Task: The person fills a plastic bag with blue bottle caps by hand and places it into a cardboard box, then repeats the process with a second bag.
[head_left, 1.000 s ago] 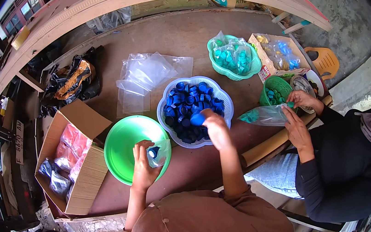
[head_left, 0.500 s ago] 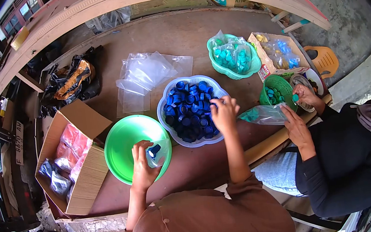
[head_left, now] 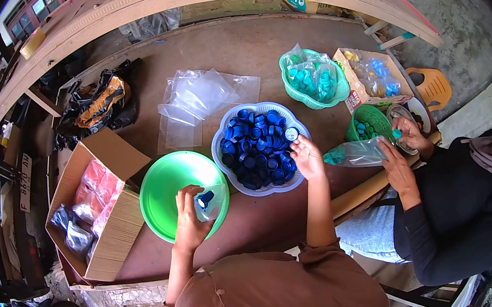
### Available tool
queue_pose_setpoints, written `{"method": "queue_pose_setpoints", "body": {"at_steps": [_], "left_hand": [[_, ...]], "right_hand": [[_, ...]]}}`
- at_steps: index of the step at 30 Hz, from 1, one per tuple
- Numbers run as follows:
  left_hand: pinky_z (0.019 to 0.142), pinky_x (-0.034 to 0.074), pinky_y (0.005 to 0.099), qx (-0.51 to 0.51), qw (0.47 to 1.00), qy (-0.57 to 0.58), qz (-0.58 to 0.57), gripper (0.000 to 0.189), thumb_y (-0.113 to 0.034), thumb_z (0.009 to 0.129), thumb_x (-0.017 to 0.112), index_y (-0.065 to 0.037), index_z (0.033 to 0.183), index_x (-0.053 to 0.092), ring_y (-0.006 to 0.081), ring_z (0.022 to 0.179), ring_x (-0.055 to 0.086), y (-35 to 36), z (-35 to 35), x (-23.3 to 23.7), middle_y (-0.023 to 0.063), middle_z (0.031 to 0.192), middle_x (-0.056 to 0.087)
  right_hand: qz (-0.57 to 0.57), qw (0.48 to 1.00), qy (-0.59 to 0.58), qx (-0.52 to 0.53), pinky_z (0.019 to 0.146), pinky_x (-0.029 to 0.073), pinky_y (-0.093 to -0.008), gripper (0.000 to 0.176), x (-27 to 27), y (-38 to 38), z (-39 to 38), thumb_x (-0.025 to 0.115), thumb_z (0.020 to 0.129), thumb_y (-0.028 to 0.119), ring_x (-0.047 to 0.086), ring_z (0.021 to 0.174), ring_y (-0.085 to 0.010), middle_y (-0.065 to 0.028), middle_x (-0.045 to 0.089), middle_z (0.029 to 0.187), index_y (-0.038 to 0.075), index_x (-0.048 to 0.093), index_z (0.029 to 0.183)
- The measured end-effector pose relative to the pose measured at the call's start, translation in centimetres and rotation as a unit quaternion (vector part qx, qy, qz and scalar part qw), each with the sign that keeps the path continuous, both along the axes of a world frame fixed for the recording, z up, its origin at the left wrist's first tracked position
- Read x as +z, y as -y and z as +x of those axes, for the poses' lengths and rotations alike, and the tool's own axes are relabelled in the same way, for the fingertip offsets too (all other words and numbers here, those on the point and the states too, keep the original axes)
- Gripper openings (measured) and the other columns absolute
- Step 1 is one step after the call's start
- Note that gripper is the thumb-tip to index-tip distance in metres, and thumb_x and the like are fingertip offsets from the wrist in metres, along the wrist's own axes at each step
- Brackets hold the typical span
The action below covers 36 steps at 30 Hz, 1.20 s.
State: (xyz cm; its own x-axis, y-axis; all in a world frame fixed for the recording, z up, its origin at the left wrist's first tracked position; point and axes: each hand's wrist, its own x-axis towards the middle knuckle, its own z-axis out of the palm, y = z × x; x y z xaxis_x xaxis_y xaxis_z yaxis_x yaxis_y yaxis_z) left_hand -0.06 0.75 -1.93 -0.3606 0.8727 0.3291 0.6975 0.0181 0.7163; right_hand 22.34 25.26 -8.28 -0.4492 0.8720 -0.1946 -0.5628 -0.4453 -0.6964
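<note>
Over the right part of a green basin, my left hand grips a small clear plastic bag with dark blue caps inside. My right hand is at the right edge of a pale blue scalloped basket, full of dark blue caps. A single cap, its pale inner side showing, is at my right fingertips. Flat clear bags lie behind the basin and basket.
A cardboard box of filled bags stands left, near a black plastic bag. At right, a co-worker's hands hold a bag and a teal cap beside a green basket. Behind are a mint basket and an open carton.
My right hand has drawn back from the heap of blue caps to the basket's right edge, and a cap now shows at its fingertips. My left hand stays with the bag.
</note>
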Motion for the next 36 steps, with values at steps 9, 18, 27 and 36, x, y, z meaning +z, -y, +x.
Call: {"method": "queue_pose_setpoints", "body": {"at_steps": [9,18,27,36], "left_hand": [[0.088,0.038,0.0399,-0.002,1.000,0.008,-0.006,0.057,-0.001,0.058,0.072,-0.002,0.108,0.045,0.0339,0.102,0.045,-0.1,0.2,0.1,0.0159,0.107,0.046],[0.089,0.039,0.0397,0.006,1.000,-0.001,-0.017,0.057,-0.002,0.059,0.072,-0.002,0.109,0.046,0.0341,0.103,0.045,0.2,0.0,0.4,0.0155,0.108,0.046],[0.089,0.039,0.0398,0.004,1.000,-0.001,-0.016,0.055,-0.003,0.060,0.072,-0.002,0.108,0.046,0.0339,0.104,0.044,0.3,0.1,0.1,0.0154,0.108,0.045],[0.089,0.038,0.0397,-0.003,1.000,0.006,-0.007,0.055,-0.003,0.060,0.073,-0.003,0.108,0.045,0.0335,0.104,0.044,0.5,0.0,0.0,0.0147,0.108,0.045]], "right_hand": [[0.022,0.971,-0.218,0.097,0.072,0.039,-0.0290,0.013,2.6,7.1,-4.9,0.054,0.083,0.016,0.053,0.086,-0.0178,-0.0043,0.060,0.093,0.008,0.059,0.092],[-0.050,0.952,-0.279,0.115,0.098,0.039,-0.0412,0.021,4.1,12.3,-10.1,0.046,0.089,0.012,0.044,0.118,-0.0301,-0.0186,0.049,0.122,0.001,0.056,0.104],[-0.124,0.950,-0.262,0.117,0.088,0.044,-0.0369,0.029,5.1,11.8,-9.3,0.045,0.092,0.026,0.053,0.104,-0.0268,-0.0173,0.055,0.111,0.001,0.054,0.105],[0.063,0.991,0.064,-0.098,0.035,0.019,-0.0211,0.029,5.6,11.8,-9.0,0.051,0.091,0.031,0.028,0.036,-0.0059,-0.0004,0.041,0.049,0.011,0.042,0.072]]}}
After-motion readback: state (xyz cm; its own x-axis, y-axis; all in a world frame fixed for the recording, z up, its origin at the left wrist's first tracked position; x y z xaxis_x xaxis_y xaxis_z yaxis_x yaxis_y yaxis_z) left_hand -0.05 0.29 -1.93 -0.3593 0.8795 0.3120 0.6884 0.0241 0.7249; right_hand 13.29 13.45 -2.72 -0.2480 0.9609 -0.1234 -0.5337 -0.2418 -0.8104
